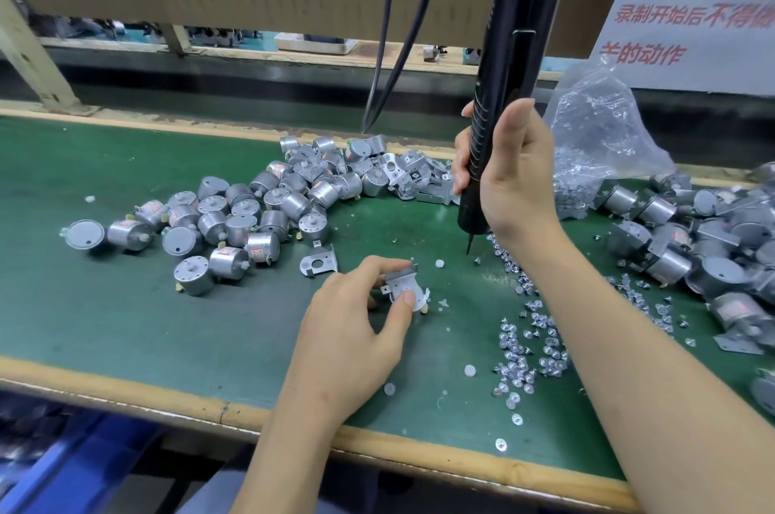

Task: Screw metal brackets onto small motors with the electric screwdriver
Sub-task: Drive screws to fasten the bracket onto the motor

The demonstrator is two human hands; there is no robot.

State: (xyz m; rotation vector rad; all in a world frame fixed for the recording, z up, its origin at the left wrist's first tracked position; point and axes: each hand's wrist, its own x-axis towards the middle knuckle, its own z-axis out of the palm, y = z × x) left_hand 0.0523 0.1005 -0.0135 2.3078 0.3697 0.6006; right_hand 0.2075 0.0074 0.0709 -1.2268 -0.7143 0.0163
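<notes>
At far left on the green desk (105, 304) we see the loose motors (235, 216), small metal cans in a heap. We judge each one dense for its bulk, rigid, and smooth enough to roll or slip if taken by the round wall alone. Just right of the heap lies a spare bracket (319, 262) of thin stamped sheet, which we take to be light, stiff and probably sharp at the edges. Next, the left hand (356, 329) grips the held motor (420, 296) low at the desk, fingers curled round its side and thumb pressing the held bracket (400, 281) onto its face. We think this grip suits the part, since it checks both rolling and bracket shift. Further right the screws (528, 341) lie scattered, tiny and easily lost. Above their upper edge the bit (469, 247) of the upright screwdriver (511, 52) stands apart from the held motor. The right hand (516, 178) wraps its fingers round the lower barrel. Behind it sits a clear bag (599, 136), and at far right a second heap (692, 237) holds motors that carry brackets.
</notes>
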